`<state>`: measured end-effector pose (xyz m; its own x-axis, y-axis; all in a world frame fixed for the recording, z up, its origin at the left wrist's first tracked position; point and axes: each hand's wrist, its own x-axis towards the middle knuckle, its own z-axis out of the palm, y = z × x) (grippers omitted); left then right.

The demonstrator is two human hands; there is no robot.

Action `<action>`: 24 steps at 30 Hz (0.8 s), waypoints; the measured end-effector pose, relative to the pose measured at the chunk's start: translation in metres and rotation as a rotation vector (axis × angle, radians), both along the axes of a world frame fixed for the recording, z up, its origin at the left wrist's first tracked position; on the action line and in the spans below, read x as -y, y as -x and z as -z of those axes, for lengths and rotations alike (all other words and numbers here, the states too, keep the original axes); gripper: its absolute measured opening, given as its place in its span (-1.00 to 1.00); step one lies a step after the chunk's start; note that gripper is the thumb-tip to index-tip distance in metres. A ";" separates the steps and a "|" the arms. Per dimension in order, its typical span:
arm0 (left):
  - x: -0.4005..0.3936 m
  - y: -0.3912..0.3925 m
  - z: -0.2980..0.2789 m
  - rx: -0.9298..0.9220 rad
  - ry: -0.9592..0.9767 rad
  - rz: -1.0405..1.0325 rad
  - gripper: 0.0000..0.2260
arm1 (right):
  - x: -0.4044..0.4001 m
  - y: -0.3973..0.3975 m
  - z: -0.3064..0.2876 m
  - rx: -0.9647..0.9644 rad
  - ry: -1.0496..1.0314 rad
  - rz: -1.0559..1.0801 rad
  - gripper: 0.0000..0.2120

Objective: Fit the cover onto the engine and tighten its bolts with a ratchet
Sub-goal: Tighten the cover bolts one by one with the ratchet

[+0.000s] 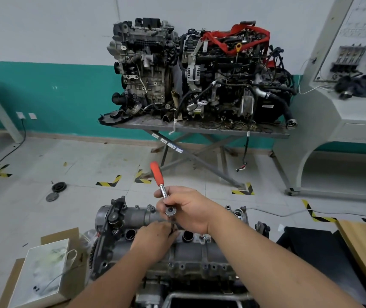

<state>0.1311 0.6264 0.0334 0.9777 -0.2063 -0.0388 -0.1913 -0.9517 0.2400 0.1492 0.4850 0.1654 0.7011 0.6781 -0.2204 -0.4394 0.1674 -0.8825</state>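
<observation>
the right hand (191, 210) grips the ratchet (163, 190) near its head, red handle pointing to 11 o'clock. the left hand (153, 237), fingers curled, pinches something small and dark (too small to tell) on the cover (195, 250).

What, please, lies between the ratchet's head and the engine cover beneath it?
In the head view, a dark socket or extension, steadied by the left hand.

Both forearms are bare (no sleeves, gloves or watch in view).
</observation>
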 end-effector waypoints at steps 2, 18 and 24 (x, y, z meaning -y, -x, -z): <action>0.001 0.001 -0.001 0.000 -0.008 -0.004 -0.67 | 0.000 -0.003 -0.004 -0.005 0.049 -0.046 -0.73; 0.002 0.004 -0.007 -0.064 -0.149 0.041 -0.62 | 0.000 -0.004 -0.007 0.087 0.267 -0.224 -0.55; 0.001 0.003 -0.004 -0.048 -0.139 -0.006 -0.63 | -0.012 0.004 -0.002 0.244 0.381 -0.005 -0.77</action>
<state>0.1283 0.6256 0.0378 0.9753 -0.1900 -0.1130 -0.1771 -0.9775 0.1147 0.1454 0.4966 0.1671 0.7608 0.5838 -0.2834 -0.2104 -0.1912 -0.9587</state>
